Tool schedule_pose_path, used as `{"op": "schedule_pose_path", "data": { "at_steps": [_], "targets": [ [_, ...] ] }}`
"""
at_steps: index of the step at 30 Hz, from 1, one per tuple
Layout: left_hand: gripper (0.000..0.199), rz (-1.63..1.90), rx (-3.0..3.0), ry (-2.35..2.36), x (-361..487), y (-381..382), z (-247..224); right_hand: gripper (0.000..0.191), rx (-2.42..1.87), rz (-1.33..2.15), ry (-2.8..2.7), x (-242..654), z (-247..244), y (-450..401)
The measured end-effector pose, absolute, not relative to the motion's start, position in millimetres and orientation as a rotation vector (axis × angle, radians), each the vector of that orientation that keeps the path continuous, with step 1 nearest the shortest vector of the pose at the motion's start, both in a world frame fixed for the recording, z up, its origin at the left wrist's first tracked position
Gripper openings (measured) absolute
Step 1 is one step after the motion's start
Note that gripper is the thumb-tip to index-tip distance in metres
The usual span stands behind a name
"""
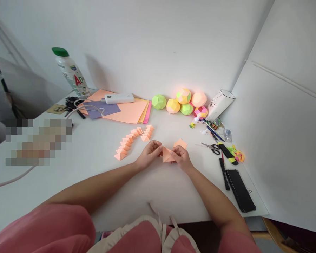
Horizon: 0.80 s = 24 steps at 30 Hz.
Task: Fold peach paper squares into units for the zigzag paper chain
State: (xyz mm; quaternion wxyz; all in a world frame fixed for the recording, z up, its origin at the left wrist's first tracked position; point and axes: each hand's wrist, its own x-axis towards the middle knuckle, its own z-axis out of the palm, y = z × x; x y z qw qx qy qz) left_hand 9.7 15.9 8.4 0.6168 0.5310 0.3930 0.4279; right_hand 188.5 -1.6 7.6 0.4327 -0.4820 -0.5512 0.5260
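Observation:
A small creased piece of orange paper (167, 155) is held up between my two hands, just above the white table. My left hand (150, 154) pinches its left edge with thumb and fingers. On the other edge, my right hand (182, 157) grips it, the thumb lying on the front face. Just behind my right hand lies a flat orange paper square (180, 142). To the left of my hands, folded orange paper pieces stand in a long curved row (126, 141) and a shorter row (147, 133).
Several paper balls (173, 105) sit against the wall. Coloured sheets (131, 113) lie under a white power bank (119, 98), near a bottle (72, 75). At right are scissors (215, 149), a small glue bottle (193, 122), a utility knife (228, 153) and a phone (241, 190).

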Motion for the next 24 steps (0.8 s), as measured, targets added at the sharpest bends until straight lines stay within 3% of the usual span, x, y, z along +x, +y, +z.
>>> {"op": "schedule_pose_path", "data": {
  "at_steps": [5,24],
  "targets": [
    [0.028,0.947,1.263,0.833,11.3,18.5,-2.8,0.021,-1.190,1.304,-1.373,188.2,6.0,-1.2],
    [0.024,0.975,1.289,0.769,9.4,19.9,-5.6,0.026,-1.144,1.343,-1.343,191.1,-3.5,4.1]
  ]
}}
